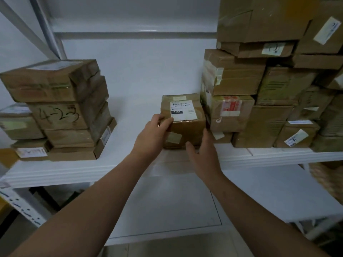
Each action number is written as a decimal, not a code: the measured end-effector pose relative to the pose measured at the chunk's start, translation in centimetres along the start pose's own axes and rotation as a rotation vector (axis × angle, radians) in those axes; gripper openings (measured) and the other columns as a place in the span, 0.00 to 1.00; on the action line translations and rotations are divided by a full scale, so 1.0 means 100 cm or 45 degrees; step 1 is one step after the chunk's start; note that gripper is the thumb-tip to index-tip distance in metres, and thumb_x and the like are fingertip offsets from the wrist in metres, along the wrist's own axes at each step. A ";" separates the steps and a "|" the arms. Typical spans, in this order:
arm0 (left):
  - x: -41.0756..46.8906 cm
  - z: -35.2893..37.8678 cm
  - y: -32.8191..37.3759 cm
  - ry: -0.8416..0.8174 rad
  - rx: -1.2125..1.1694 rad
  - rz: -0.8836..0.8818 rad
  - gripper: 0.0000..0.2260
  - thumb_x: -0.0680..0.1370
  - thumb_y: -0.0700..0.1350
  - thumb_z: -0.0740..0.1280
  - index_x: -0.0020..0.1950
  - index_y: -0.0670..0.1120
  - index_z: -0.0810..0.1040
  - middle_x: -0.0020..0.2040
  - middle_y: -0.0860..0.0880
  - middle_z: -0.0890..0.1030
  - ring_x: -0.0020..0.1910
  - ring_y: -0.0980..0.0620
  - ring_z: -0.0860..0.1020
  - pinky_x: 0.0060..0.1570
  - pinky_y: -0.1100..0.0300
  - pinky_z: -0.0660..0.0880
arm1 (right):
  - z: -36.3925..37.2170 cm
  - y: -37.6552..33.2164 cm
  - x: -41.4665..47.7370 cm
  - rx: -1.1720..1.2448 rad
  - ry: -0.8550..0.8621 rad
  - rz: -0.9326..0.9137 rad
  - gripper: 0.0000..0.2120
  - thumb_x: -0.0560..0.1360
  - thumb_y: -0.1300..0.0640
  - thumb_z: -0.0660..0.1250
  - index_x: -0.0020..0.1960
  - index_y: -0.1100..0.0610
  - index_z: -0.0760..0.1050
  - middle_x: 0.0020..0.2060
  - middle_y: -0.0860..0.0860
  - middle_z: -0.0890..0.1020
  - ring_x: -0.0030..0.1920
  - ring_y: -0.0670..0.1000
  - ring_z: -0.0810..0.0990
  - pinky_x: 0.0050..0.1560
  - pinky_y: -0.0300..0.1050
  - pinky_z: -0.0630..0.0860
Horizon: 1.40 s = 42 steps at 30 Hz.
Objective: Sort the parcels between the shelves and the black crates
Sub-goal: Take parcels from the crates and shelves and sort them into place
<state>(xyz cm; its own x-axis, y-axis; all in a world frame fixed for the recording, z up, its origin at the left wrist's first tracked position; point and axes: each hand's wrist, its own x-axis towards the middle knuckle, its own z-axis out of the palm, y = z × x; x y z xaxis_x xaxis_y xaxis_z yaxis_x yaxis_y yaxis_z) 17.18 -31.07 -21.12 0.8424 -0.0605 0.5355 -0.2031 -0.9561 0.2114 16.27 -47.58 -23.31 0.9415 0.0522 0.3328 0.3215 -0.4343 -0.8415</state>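
Left hand [154,135] outstretched, grips parcel [185,127] corner; right hand [203,154] flat, uncurled, against its side.

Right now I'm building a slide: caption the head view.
Left hand and right hand hold a labelled parcel on a white shelf between stacks of boxes.

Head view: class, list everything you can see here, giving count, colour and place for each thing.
parcel: one, brown with a white label, middle of the shelf
left stack: several boxes, brown, left end of the shelf
right stack: many boxes, brown, right end of the shelf
shelf: one, white, at hand height
lower shelf: one, white, below
left hand: one, grips the parcel's left top edge
right hand: one, touches the parcel's right side
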 end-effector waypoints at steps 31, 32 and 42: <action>-0.057 -0.069 -0.008 0.279 -1.421 -0.469 0.19 0.84 0.47 0.53 0.74 0.56 0.57 0.57 0.59 0.77 0.53 0.68 0.77 0.50 0.67 0.77 | 0.013 -0.068 -0.006 0.585 -0.074 -0.206 0.16 0.82 0.55 0.58 0.68 0.50 0.60 0.58 0.37 0.71 0.55 0.28 0.73 0.53 0.27 0.71; -0.061 -0.067 -0.008 0.290 -1.421 -0.477 0.19 0.84 0.49 0.53 0.75 0.56 0.58 0.61 0.57 0.76 0.58 0.65 0.76 0.56 0.62 0.77 | 0.014 -0.069 -0.007 0.541 -0.081 -0.251 0.18 0.82 0.54 0.58 0.70 0.55 0.60 0.58 0.41 0.72 0.56 0.30 0.74 0.53 0.28 0.72; -0.080 -0.063 -0.012 0.333 -1.373 -0.617 0.26 0.76 0.65 0.55 0.73 0.66 0.57 0.72 0.51 0.65 0.70 0.52 0.67 0.68 0.45 0.67 | 0.023 -0.066 -0.019 0.510 -0.156 -0.283 0.24 0.80 0.49 0.53 0.74 0.52 0.55 0.67 0.54 0.72 0.64 0.48 0.75 0.62 0.45 0.75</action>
<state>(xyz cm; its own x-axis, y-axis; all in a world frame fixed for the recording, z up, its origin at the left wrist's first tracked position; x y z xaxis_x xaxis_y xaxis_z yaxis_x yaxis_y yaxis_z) 7.50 -27.60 -20.51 0.8451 0.4166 0.3349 -0.3112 -0.1260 0.9420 12.57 -42.74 -19.36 0.8425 0.2210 0.4913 0.5076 -0.0204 -0.8613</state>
